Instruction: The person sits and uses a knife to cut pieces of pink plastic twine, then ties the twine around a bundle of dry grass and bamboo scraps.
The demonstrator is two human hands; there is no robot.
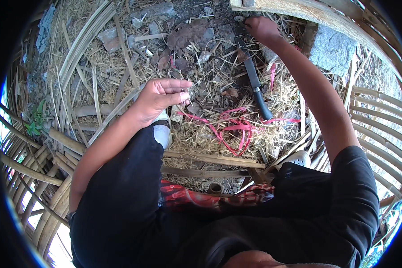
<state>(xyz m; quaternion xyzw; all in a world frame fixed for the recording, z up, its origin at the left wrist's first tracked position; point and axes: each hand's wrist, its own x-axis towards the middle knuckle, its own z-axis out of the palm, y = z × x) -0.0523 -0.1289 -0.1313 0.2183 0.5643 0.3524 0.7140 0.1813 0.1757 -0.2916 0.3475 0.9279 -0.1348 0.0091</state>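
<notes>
My left hand (163, 98) hovers over the straw-strewn ground in the middle, palm turned inward. Its thumb and forefinger are stretched out with a gap between them, and nothing shows in that gap. My right hand (262, 30) reaches far forward to the ground, beside a pale wooden beam. Its fingers are curled together around or against a small dark thing that I cannot make out. Between my hands a long knife (252, 73) with a black handle lies on the ground, handle toward me. Pink plastic strapping (241, 129) lies in a loose tangle near the handle.
Split bamboo strips (87, 33) lie at the far left. A grey stone block (332, 50) stands at the far right, under the pale beam (295, 11). Curved bamboo slats (382, 129) rise at right, with more bamboo at left. A bamboo strip (214, 158) crosses before my legs.
</notes>
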